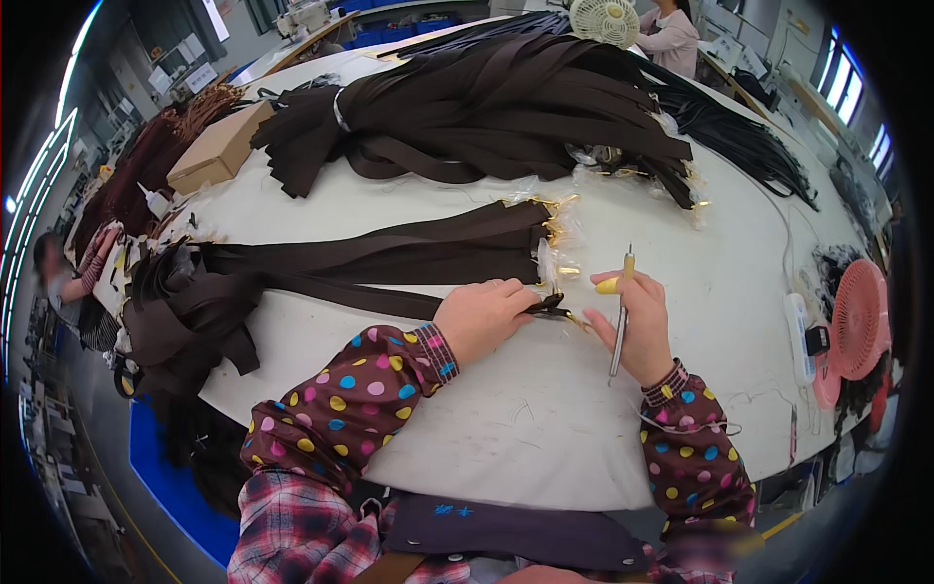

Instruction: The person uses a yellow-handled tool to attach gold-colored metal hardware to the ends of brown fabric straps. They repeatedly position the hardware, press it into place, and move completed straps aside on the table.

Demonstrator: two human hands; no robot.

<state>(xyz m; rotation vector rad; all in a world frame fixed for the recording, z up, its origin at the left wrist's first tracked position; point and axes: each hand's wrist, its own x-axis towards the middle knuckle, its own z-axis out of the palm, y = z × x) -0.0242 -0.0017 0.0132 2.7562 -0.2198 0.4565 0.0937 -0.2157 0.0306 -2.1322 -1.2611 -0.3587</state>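
My left hand (pixel 486 319) is closed on the end of a dark brown strap (pixel 379 296), pressing it near the white tabletop. A small gold-coloured metal fitting (pixel 576 319) sticks out of that end toward my right hand. My right hand (pixel 642 329) grips a slim silver pen-like tool (pixel 619 341) with a yellowish upper part and a fine tip, held nearly upright. Something yellow covers one of its fingertips. Just beyond my left hand lie more dark brown straps (pixel 409 251), their right ends carrying gold fittings in clear plastic (pixel 555 219).
A large tied bundle of brown straps (pixel 467 107) lies across the far table, with black straps (pixel 739 136) behind. Bunched straps (pixel 195 311) hang over the left edge near a cardboard box (pixel 222 146). A pink fan (pixel 858 321) stands right. Two other people work farther off.
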